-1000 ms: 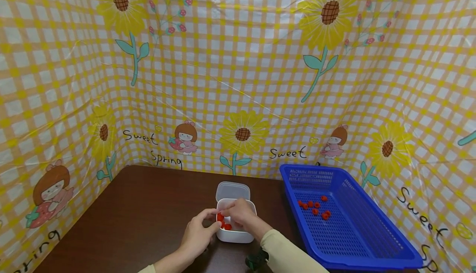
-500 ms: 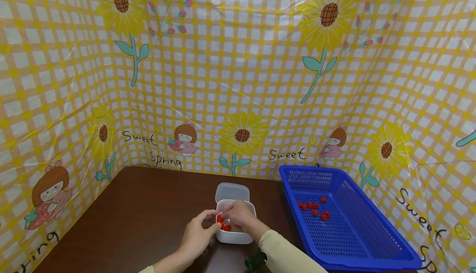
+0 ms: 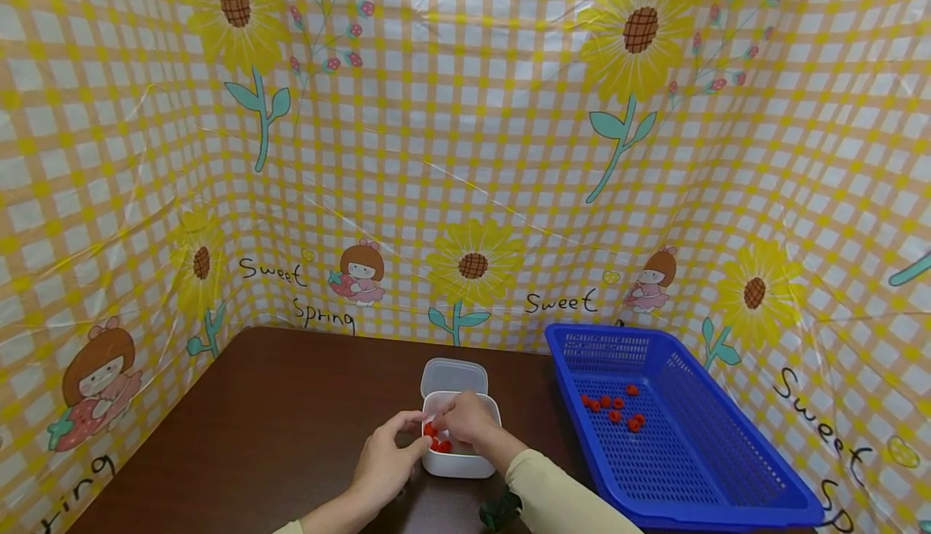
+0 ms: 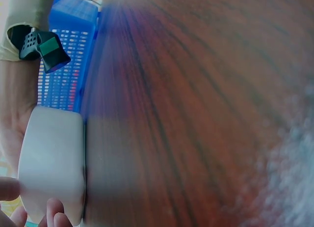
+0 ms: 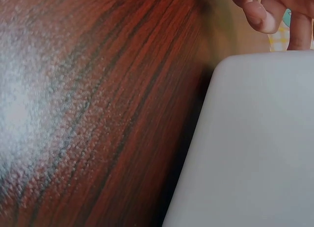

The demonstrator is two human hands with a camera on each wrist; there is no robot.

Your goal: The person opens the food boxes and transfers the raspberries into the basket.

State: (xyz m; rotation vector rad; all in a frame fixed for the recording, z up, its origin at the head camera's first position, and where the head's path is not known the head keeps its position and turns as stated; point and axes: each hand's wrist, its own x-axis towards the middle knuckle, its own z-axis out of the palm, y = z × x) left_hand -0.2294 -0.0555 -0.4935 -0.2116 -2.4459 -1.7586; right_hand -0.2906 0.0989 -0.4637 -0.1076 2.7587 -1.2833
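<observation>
A white plastic box (image 3: pixel 465 464) stands in the middle of the table, with several red raspberries (image 3: pixel 443 446) at its left inside. My left hand (image 3: pixel 385 453) holds the box's left side, thumb and index finger at the rim; in the left wrist view its fingertips (image 4: pixel 55 206) meet the white wall. Reaching in over the right side, my right hand (image 3: pixel 469 421) has its fingers bent down to the upper raspberry (image 3: pixel 431 428) and seems to pinch it. Its fingertips are partly hidden. In the right wrist view the box wall (image 5: pixel 260 138) fills the lower right.
Behind the box lies a translucent lid (image 3: pixel 454 377). To the right is a blue plastic basket (image 3: pixel 735 510) with several more raspberries (image 3: pixel 615 415) on its slotted floor. A dark device (image 3: pixel 500 510) sits at the right wrist. Checked cloth (image 3: pixel 393 162) surrounds the brown table (image 3: pixel 291 405).
The right fingers shift very slightly among the raspberries in the box. The left hand and the box stay in place; the head view drifts a little.
</observation>
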